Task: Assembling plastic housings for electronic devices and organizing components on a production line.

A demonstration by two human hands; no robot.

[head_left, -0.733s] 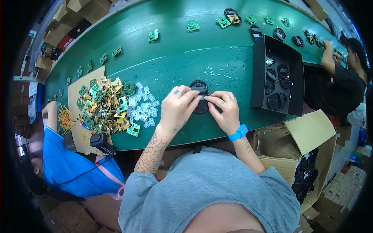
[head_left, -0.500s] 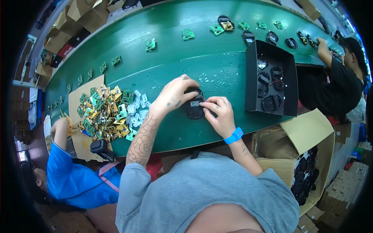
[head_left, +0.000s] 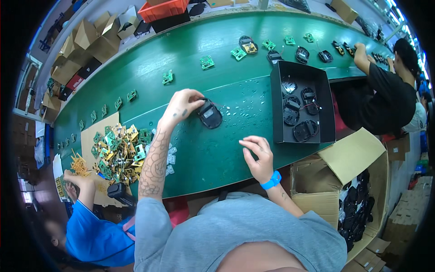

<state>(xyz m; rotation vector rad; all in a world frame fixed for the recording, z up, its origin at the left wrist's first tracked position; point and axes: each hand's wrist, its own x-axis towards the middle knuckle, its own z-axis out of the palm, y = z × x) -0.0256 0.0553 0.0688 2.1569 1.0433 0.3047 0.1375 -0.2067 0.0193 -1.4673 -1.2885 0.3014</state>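
Note:
My left hand (head_left: 182,107) is closed on the upper left edge of a black oval plastic housing (head_left: 211,116), thumb on top. The housing is tilted over the green table, and a thin wire with a small white connector sticks out at its right. Whether it rests on the table or is lifted, I cannot tell. My right hand (head_left: 259,158), with a blue wristband, hovers empty to the right and nearer to me, fingers apart. Further right stands a black open box (head_left: 277,120) with several similar housings (head_left: 305,130) and wires inside.
On the left, green and yellow circuit boards (head_left: 118,152) lie heaped on cardboard, with clear plastic pieces (head_left: 171,158) beside them. Single boards (head_left: 207,62) line the conveyor. A carton (head_left: 315,206) of black parts stands right. Co-workers sit left (head_left: 97,231) and right (head_left: 387,97).
My right hand has let go of the housing and drawn back toward me and to the right. My left hand still grips the housing. The view has shifted somewhat.

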